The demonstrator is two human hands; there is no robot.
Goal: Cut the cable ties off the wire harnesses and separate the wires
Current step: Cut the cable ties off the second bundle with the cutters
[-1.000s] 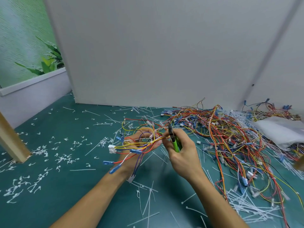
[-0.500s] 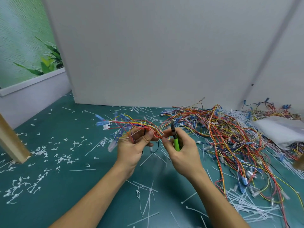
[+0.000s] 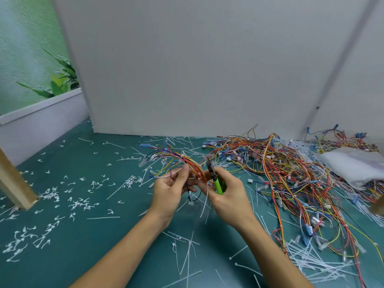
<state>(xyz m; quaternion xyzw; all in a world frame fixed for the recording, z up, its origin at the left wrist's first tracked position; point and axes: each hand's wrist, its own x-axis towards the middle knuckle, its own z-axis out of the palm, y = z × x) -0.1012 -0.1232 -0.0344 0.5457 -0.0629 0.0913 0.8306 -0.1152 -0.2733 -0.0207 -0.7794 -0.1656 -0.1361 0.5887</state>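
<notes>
My left hand [image 3: 169, 190] pinches a wire harness [image 3: 176, 160] of red, yellow, blue and orange wires that fans up and to the left, with blue and white connectors at its ends. My right hand [image 3: 225, 193] grips green-handled cutters [image 3: 216, 181], their dark jaws pointing up beside the harness where the two hands meet. A white cable tie [image 3: 204, 201] hangs loose below the hands. A big tangled pile of harnesses [image 3: 291, 173] covers the green table [image 3: 87, 235] to the right.
Cut white tie pieces [image 3: 81, 202] litter the table on the left, and long white ties [image 3: 311, 262] lie heaped at the front right. A wooden post [image 3: 12, 183] stands at the left edge. A clear plastic bag [image 3: 353, 163] lies at the far right. A white panel [image 3: 187, 69] closes the back.
My left hand turned over from palm-up and now pinches the harness from the side. The wires swung up and to the left. The cutters stayed beside them.
</notes>
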